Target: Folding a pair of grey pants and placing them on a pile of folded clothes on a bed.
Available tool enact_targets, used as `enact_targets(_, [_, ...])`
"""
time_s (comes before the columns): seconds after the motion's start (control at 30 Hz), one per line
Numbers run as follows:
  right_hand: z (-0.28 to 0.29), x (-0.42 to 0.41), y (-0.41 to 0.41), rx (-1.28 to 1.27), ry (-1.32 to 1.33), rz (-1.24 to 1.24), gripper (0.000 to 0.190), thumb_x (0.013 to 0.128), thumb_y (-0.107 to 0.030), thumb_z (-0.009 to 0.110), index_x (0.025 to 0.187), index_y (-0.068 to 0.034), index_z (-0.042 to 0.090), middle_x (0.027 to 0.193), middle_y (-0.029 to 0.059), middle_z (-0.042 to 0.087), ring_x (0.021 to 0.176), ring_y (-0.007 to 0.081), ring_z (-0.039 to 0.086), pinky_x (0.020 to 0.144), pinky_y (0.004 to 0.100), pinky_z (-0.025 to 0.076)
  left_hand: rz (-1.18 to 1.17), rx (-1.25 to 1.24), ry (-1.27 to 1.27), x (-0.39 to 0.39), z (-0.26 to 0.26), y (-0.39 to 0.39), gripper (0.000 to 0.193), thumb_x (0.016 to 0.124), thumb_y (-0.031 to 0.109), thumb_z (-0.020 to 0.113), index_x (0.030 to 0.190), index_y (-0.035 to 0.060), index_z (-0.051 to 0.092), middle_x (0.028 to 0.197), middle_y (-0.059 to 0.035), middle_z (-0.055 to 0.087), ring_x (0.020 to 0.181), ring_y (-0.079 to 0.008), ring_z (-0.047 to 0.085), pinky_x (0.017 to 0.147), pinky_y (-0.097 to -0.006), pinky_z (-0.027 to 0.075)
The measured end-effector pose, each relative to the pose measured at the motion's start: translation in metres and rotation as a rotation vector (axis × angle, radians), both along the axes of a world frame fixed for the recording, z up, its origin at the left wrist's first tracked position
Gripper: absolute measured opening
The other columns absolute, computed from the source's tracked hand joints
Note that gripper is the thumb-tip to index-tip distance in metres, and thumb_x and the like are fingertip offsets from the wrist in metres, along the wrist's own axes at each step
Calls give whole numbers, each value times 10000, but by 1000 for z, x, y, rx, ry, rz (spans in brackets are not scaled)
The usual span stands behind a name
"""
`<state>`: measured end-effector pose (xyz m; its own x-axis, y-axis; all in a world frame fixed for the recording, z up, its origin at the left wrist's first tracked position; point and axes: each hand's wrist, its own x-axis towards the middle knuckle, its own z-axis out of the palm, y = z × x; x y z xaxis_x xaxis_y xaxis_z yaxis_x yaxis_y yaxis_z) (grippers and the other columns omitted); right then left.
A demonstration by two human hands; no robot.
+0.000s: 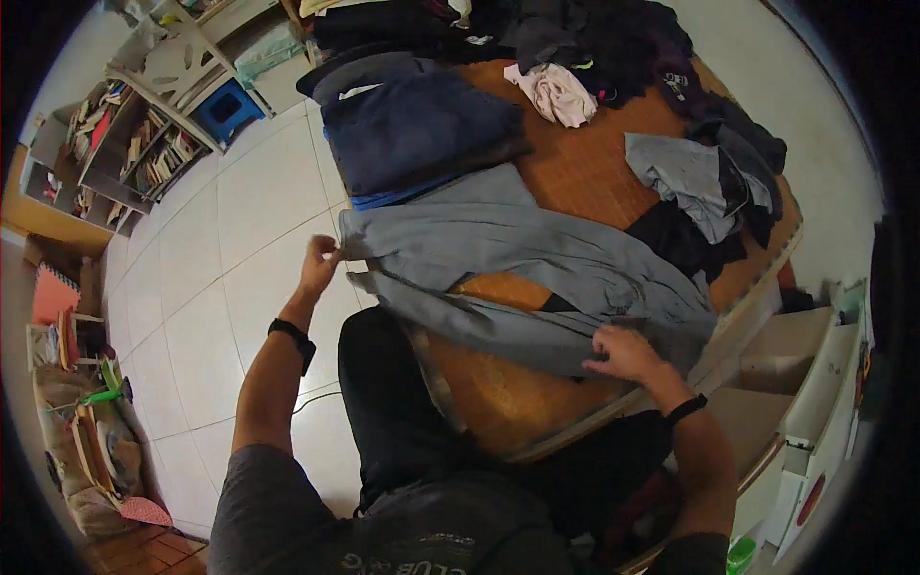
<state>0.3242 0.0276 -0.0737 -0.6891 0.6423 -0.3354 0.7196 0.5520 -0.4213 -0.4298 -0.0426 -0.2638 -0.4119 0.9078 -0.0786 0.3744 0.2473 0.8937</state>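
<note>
Grey trousers [503, 237] lie spread sideways before me, both legs toward the left and the waist end at the right. At the end of the farther leg, my left hand [321, 262] pinches the hem between thumb and fingers. The nearer leg [445, 320] lies apart from it, with the mat showing through the gap. My right hand [624, 353] is over the near side of the trousers by the waist, fingers bent; whether it grips cloth cannot be made out. Beyond them lies a stack of folded dark blue clothes [424, 118], with more grey cloth [478, 190] at its near side.
The brown woven mat [575, 172] covers a bed-like platform. A pink garment [557, 93], a heap of dark clothes [575, 32] and a light grey garment [683, 176] lie on it. Open drawers [780, 352] stand right, bookshelves [154, 140] far left beyond the tiled floor [187, 287].
</note>
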Motion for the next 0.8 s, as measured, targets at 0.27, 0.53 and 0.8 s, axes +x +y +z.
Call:
enact_targets(0.27, [-15, 50, -46, 70, -313, -7, 488, 894, -286, 935, 1253, -81, 674, 1341, 180, 650, 1326, 436, 653, 1113, 531, 553, -193, -436, -220, 58, -9, -65, 981, 1025, 486, 870, 1734, -11, 407, 1591, -301, 635, 1512, -364, 608, 1231, -484, 515])
enact_targets(0.53, [-33, 118, -56, 302, -458, -161, 416, 931, -155, 841, 1310, -67, 694, 1484, 200, 661, 1454, 430, 622, 1194, 527, 553, -165, -244, -501, 62, -16, -63, 489, 1039, 90, 796, 1507, 66, 656, 1310, -129, 785, 1158, -235, 766, 971, -393, 606])
enact_targets(0.8, [-25, 203, -19, 158, 24, -571, 281, 1031, -206, 764, 1276, -86, 698, 1237, 194, 783, 1170, 421, 744, 991, 482, 584, 72, 110, -432, 44, 56, -68, 204, 1131, 215, 743, 1300, 106, 713, 1139, -1, 711, 997, -133, 663, 887, -344, 561])
